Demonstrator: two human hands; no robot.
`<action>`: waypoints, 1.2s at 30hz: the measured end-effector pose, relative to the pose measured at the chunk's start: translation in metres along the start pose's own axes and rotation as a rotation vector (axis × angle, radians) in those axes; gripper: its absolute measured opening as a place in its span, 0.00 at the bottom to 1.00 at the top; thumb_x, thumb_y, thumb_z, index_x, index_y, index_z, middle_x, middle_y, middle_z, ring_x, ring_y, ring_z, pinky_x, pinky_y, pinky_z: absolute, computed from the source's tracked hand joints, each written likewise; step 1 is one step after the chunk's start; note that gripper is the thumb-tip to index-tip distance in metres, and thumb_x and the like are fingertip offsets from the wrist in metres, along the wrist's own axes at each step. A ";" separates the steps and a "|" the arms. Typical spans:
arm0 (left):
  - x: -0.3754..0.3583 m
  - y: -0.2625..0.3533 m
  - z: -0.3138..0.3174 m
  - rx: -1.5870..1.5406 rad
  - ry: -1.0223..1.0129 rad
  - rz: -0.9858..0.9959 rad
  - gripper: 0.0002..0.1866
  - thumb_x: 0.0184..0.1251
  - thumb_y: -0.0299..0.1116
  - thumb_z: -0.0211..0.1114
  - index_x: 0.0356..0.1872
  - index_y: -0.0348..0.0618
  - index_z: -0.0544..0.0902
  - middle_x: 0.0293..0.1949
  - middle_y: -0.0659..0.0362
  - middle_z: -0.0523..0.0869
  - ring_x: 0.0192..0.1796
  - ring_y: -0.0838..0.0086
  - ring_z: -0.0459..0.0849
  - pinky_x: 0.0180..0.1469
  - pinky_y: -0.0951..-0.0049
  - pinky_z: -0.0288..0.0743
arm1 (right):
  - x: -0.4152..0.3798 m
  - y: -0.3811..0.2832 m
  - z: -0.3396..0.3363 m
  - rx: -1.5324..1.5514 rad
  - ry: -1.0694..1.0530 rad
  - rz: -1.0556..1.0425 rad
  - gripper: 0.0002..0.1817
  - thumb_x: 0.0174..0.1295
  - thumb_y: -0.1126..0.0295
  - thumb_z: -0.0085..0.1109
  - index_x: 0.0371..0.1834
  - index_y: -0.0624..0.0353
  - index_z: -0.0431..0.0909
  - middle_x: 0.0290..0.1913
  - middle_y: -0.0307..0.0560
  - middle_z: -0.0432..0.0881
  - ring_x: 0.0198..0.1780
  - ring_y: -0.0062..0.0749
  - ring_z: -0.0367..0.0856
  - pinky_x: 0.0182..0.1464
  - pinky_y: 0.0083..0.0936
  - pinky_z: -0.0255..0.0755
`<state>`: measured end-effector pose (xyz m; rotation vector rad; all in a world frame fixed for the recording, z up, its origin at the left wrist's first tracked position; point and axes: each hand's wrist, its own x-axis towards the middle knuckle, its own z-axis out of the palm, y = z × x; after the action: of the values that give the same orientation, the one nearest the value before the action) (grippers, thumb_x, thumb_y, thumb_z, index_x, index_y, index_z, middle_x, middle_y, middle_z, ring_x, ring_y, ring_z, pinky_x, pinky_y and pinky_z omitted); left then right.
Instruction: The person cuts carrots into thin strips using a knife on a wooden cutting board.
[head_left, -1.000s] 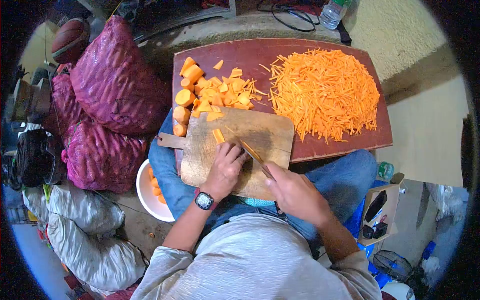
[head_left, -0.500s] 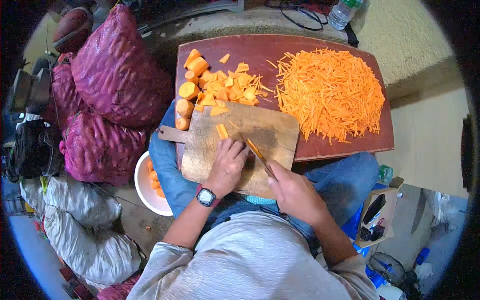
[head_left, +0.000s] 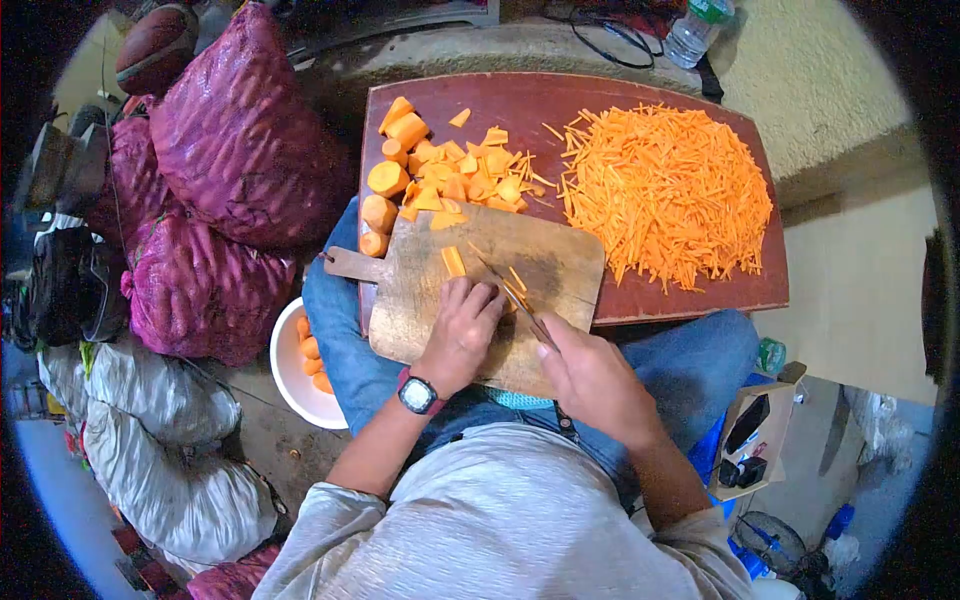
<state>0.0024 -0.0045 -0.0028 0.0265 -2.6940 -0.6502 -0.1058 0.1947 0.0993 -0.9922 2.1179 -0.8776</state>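
My left hand [head_left: 464, 325] is closed, with its curled fingers pressing a carrot piece [head_left: 454, 262] down on the wooden cutting board [head_left: 420, 305]. The orange piece sticks out beyond the fingertips; the rest of it is hidden under them. In my right hand [head_left: 595, 375] is a knife [head_left: 522, 305], gripped by the handle. Its blade lies just right of the left fingers, pointing up and left across the board. A thin carrot strip [head_left: 517, 278] rests against the far side of the blade. The board sits over my lap and overlaps the near edge of the red tabletop [head_left: 500, 95].
A large heap of carrot strips [head_left: 670, 195] covers the tabletop's right side. Carrot chunks and slices [head_left: 455, 175] lie at its left. A white bowl [head_left: 290, 385] with carrots stands by my left leg. Purple mesh sacks [head_left: 235, 130] crowd the left; an open box [head_left: 745, 430] stands at right.
The knife blade has tipped slightly, and a carrot strip now shows on its right side. Both hands stay in nearly the same place; the whole view has shifted a little.
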 end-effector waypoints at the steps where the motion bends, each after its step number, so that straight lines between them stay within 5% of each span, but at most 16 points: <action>1: -0.001 -0.001 0.002 0.003 0.014 -0.006 0.20 0.62 0.26 0.65 0.55 0.30 0.88 0.50 0.48 0.83 0.56 0.50 0.79 0.63 0.51 0.74 | -0.006 -0.002 -0.002 0.018 0.004 -0.001 0.18 0.80 0.69 0.58 0.67 0.65 0.75 0.47 0.73 0.87 0.50 0.74 0.87 0.49 0.59 0.80; 17: 0.000 0.003 0.000 -0.002 0.041 0.011 0.18 0.61 0.28 0.66 0.51 0.31 0.89 0.46 0.50 0.82 0.53 0.53 0.79 0.63 0.53 0.74 | 0.012 0.005 0.014 0.003 0.033 -0.032 0.16 0.80 0.71 0.56 0.66 0.66 0.75 0.44 0.75 0.85 0.49 0.77 0.85 0.46 0.57 0.79; 23: 0.000 0.004 -0.001 0.035 0.085 0.042 0.17 0.60 0.27 0.67 0.49 0.30 0.88 0.44 0.50 0.81 0.52 0.53 0.79 0.61 0.53 0.74 | 0.000 0.001 0.008 0.032 -0.064 0.056 0.16 0.82 0.67 0.55 0.65 0.64 0.73 0.50 0.73 0.87 0.52 0.76 0.87 0.51 0.64 0.80; 25: 0.000 0.004 0.002 0.000 0.059 0.001 0.17 0.60 0.27 0.67 0.49 0.29 0.88 0.44 0.49 0.81 0.52 0.52 0.79 0.61 0.53 0.75 | 0.011 0.007 0.018 0.005 0.063 -0.061 0.18 0.80 0.72 0.57 0.68 0.66 0.76 0.44 0.73 0.86 0.49 0.74 0.87 0.47 0.52 0.80; 36: -0.002 0.004 0.004 0.050 0.076 0.021 0.17 0.61 0.27 0.67 0.50 0.30 0.88 0.44 0.49 0.81 0.53 0.52 0.79 0.61 0.54 0.76 | 0.004 0.003 0.013 0.010 0.007 0.022 0.18 0.80 0.71 0.58 0.68 0.66 0.76 0.44 0.76 0.84 0.49 0.75 0.86 0.47 0.56 0.79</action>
<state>0.0029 0.0006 -0.0051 0.0344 -2.6331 -0.5643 -0.0984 0.1891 0.0886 -0.9598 2.1241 -0.8813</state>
